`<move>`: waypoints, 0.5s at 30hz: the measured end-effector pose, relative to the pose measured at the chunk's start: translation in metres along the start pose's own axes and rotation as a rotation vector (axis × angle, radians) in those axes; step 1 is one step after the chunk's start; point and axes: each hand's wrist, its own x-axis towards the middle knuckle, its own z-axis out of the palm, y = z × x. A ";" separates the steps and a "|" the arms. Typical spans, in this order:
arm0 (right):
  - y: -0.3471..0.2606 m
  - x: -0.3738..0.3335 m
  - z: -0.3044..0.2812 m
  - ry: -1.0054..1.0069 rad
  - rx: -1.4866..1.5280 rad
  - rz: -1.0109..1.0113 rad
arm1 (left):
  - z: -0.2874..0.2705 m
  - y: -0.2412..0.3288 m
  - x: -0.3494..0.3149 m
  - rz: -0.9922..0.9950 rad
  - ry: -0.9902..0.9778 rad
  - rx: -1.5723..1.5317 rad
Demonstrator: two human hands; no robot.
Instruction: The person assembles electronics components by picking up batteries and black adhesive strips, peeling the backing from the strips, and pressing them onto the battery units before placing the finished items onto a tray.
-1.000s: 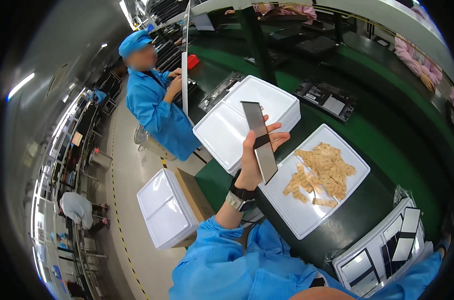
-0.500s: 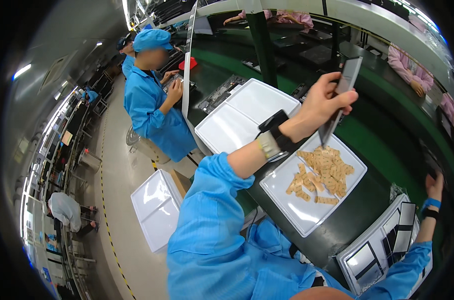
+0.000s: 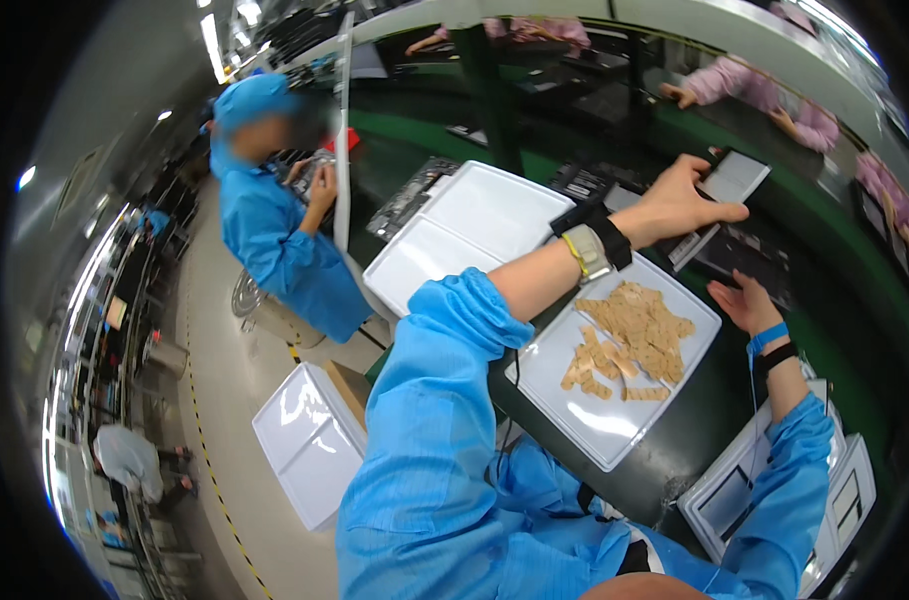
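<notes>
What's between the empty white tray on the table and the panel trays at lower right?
A white tray of tan strips lies there, in the head view; your left arm hides part of the stretch.

Left hand (image 3: 679, 202) has its fingers around a flat silver-and-black rectangular bar (image 3: 738, 178), and the right hand (image 3: 742, 304) is open just beside a thin black electronics panel (image 3: 749, 260). Flat tan strips (image 3: 642, 325) are heaped in a glossy white plastic tray (image 3: 546, 372) on the dark green tabletop (image 3: 686, 432).
</notes>
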 end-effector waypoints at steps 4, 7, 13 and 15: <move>-0.050 -0.072 0.003 -0.304 -0.022 -0.042 | 0.012 0.006 0.026 -0.030 -0.183 0.133; -0.087 -0.145 0.074 -0.164 -0.560 -0.398 | 0.016 -0.015 0.036 0.175 -0.150 0.517; -0.132 -0.153 0.034 0.113 -1.295 -1.168 | 0.107 -0.012 0.061 0.592 -0.321 0.711; -0.136 -0.155 0.019 0.251 -1.253 -1.201 | 0.121 -0.030 0.067 0.712 -0.168 0.747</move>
